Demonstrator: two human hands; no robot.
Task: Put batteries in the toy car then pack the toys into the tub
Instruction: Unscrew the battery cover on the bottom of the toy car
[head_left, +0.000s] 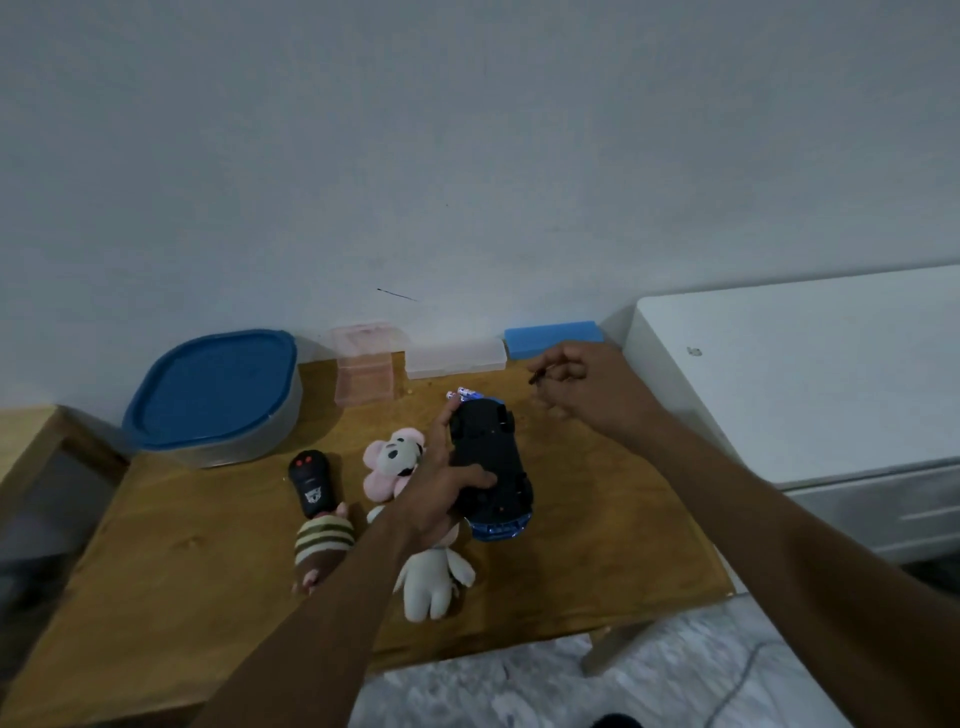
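Note:
The blue toy car (493, 460) lies upside down on the wooden table (597, 519), its black underside up. My left hand (439, 483) grips it from the left side, thumb across the underside. Just behind the car lie batteries (464, 393). My right hand (576, 379) hovers at the back right of the car and pinches a small dark object, too blurred to name. The tub (218, 400), grey with a blue lid on it, stands at the back left. A black remote (311, 483) and plush toys, one pink and white (389, 460), lie left of the car.
A striped plush (322, 545) and a white plush (431, 582) lie near the front. A pink clear box (366, 371), a clear box (454, 356) and a blue block (553, 338) line the wall. A white cabinet (805, 374) stands to the right.

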